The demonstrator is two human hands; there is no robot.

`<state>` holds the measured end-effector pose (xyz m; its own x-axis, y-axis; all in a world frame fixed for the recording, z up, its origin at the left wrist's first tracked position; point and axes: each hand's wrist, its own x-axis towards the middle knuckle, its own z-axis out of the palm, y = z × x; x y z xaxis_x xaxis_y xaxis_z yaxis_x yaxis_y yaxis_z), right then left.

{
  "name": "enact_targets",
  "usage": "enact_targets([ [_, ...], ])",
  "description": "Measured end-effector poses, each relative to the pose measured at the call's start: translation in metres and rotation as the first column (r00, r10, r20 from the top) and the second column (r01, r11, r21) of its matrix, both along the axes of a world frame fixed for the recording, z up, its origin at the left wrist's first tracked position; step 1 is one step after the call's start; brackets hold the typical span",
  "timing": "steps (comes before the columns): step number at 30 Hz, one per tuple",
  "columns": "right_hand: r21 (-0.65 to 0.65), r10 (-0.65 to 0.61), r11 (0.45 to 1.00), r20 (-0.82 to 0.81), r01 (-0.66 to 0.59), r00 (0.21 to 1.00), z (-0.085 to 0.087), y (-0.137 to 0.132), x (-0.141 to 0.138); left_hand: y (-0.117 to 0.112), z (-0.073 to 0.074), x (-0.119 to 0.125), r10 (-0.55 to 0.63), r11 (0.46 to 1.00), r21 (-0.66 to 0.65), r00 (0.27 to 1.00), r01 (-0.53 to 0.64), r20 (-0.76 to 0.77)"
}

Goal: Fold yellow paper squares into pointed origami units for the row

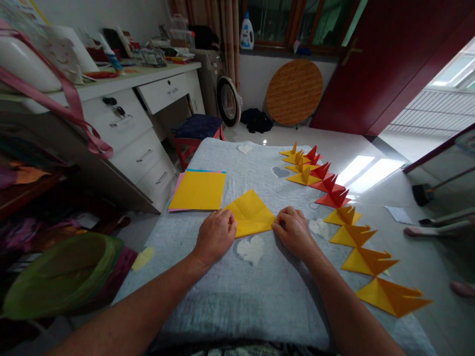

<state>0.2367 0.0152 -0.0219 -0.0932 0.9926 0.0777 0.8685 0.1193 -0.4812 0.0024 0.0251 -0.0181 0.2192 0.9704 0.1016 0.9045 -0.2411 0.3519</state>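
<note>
A partly folded sheet of yellow origami paper (251, 213) lies on the cloth in front of me, creased, with one corner pointing away. My left hand (217, 230) is closed, its fingers pinching the paper's left end. At the opposite end, the fingers of my right hand (291, 228) pinch the right corner. To the left of the folded sheet, a stack of square paper (198, 190) has yellow on top, with pink and blue edges peeking out. Folded yellow paper birds (365, 259) and red paper birds (332, 192) stand in rows on the right.
A light blue cloth with heart shapes (274, 301) covers the work surface. Behind it are a stool (198, 129) and a washing machine with its door ajar (228, 101). A white desk (133, 123) runs along the left, above a green mesh basket (67, 277).
</note>
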Motion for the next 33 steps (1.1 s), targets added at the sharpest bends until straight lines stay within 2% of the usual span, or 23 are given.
enact_targets([
  [11, -0.001, -0.012, 1.000, 0.013, 0.012, 1.000, 0.000, 0.001, -0.001, -0.002, 0.001, -0.001, -0.013, 1.000, -0.007, 1.000, 0.013, 0.017],
  [14, -0.003, -0.016, 1.000, 0.013, 0.016, 1.000, 0.000, 0.000, -0.001, -0.004, 0.000, -0.001, -0.038, 0.998, 0.048, 0.998, 0.036, 0.045],
  [18, -0.010, -0.033, 0.999, 0.021, 0.033, 0.999, 0.002, -0.001, -0.001, -0.003, -0.001, -0.001, -0.150, 0.978, 0.145, 0.989, 0.149, -0.008],
  [23, -0.014, -0.035, 0.999, 0.023, 0.036, 0.999, 0.003, -0.001, 0.001, -0.002, 0.001, -0.004, -0.365, 0.924, 0.091, 0.927, 0.372, -0.089],
  [27, -0.015, -0.055, 0.998, 0.035, 0.056, 0.998, 0.002, 0.000, 0.004, -0.012, 0.009, -0.004, -0.407, 0.903, 0.051, 0.888, 0.426, -0.213],
  [33, -0.023, -0.062, 0.998, 0.056, 0.064, 0.996, 0.002, 0.000, 0.004, -0.034, 0.011, -0.003, -0.462, 0.871, 0.050, 0.850, 0.488, -0.253],
])
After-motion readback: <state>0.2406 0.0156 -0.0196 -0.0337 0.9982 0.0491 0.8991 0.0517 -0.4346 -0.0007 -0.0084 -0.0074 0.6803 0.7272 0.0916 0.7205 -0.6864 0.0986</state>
